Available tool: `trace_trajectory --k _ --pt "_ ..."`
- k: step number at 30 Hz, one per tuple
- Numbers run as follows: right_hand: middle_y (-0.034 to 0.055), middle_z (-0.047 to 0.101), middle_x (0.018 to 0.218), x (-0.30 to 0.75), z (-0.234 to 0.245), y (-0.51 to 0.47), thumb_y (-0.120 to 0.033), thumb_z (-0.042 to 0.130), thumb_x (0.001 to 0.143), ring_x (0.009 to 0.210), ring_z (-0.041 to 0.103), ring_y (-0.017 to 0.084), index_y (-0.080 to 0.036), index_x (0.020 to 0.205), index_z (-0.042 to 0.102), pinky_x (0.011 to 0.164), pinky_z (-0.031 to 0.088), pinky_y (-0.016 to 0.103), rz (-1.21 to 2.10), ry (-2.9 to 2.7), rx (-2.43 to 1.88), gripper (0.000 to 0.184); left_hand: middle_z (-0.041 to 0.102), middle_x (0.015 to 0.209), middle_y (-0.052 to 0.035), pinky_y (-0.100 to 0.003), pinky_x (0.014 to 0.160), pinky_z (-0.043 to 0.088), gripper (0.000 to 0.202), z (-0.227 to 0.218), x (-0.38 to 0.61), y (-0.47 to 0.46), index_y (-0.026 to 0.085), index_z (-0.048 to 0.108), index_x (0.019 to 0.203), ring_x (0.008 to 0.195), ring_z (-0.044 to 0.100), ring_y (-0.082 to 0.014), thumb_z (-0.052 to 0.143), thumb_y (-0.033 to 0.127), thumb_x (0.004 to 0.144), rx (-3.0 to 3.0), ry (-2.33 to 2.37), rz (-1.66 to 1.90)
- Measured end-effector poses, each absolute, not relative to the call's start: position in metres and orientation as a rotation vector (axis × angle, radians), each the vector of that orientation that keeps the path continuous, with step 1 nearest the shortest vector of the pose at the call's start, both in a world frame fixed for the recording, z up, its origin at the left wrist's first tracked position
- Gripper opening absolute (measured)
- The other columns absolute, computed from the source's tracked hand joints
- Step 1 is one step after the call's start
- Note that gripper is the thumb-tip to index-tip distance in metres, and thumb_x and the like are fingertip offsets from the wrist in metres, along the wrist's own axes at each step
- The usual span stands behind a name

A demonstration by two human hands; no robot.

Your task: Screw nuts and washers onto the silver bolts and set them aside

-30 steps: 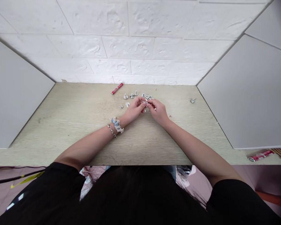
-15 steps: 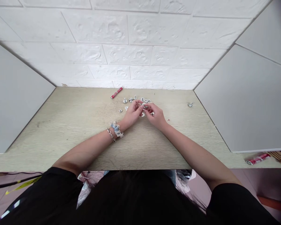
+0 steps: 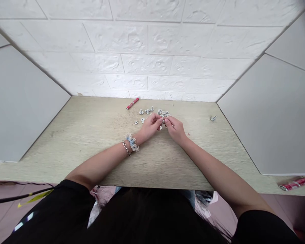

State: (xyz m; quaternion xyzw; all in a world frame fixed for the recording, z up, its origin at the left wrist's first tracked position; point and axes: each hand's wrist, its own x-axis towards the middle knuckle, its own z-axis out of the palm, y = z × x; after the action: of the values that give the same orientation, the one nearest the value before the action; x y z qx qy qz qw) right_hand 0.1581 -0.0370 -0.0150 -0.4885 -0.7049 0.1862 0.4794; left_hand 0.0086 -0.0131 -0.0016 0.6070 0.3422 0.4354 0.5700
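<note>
My left hand (image 3: 150, 126) and my right hand (image 3: 175, 129) meet fingertip to fingertip over the wooden table (image 3: 91, 135), both pinched on a small metal piece (image 3: 163, 121) too tiny to name for sure, likely a bolt or nut. Just beyond the fingers lies a scatter of several silver bolts and nuts (image 3: 152, 111). A single nut (image 3: 136, 122) rests left of my left hand. My left wrist carries a chain bracelet and a blue scrunchie (image 3: 132, 142).
A red tube (image 3: 132, 103) lies near the back wall. One lone bolt (image 3: 212, 118) sits at the right by the grey side panel (image 3: 269, 112). Another grey panel (image 3: 20, 108) closes the left side. A red wrapper (image 3: 293, 184) lies at the far right front edge.
The view has shifted slightly; both hands stay together at the same spot, fingers working the small metal piece. Nothing on the table has moved.
</note>
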Motion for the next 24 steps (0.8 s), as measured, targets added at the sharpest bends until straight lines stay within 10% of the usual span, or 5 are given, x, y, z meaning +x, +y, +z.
trace_trajectory --k 17,24 --pt "0.0024 0.059 0.07 0.1591 -0.0132 -0.0362 -0.04 0.039 0.091 0.068 0.054 0.016 -0.02 0.076 0.057 0.065 0.044 0.028 0.488 -1.811 -1.214 0.031 0.049 0.056 0.0047 -0.019 0.045 0.032 0.029 -0.002 0.0063 -0.0095 0.015 0.047 0.076 0.044 0.041 -0.0053 0.059 0.039 0.086 1.406 0.802 0.993" --pt "0.0027 0.063 0.086 0.1551 -0.0145 -0.0411 -0.029 0.049 0.086 0.061 0.053 0.013 -0.022 0.104 0.057 0.062 0.045 0.028 0.466 -1.844 -1.195 0.021 0.047 0.054 0.0051 -0.019 0.045 0.031 0.03 0.0034 0.0066 -0.011 0.016 0.046 0.075 0.045 0.041 -0.0056 0.059 0.04 0.086 1.39 0.811 1.009"
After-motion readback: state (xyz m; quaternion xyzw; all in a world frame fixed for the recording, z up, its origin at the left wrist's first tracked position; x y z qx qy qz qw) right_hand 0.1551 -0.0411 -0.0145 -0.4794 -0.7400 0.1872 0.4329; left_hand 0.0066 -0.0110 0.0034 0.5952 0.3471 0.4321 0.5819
